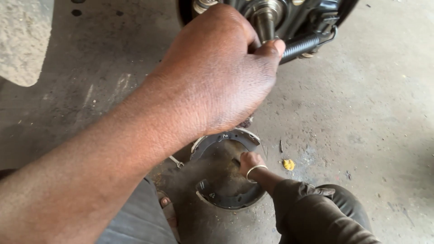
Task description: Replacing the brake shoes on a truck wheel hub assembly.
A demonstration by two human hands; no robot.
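Observation:
My left hand (217,72) reaches up to a dark brake assembly (289,18) at the top of the view. Its fingers are closed at the end of a black coil spring (302,44), beside a metal spindle (266,22), with the thumb pressing on the spring's end. Low on the concrete floor, my right hand (250,163), with a metal bangle on the wrist and a dark sleeve, is fisted inside a pair of curved brake shoes (226,138) that lie in a ring. A short dark piece (236,161) sticks out of that fist; I cannot tell what it is.
A small metal clip (176,161) lies left of the shoes, and a yellow scrap (288,164) lies to their right. My sandalled foot (166,208) and grey trouser leg (135,217) are at the bottom. A pale slab (22,40) stands top left.

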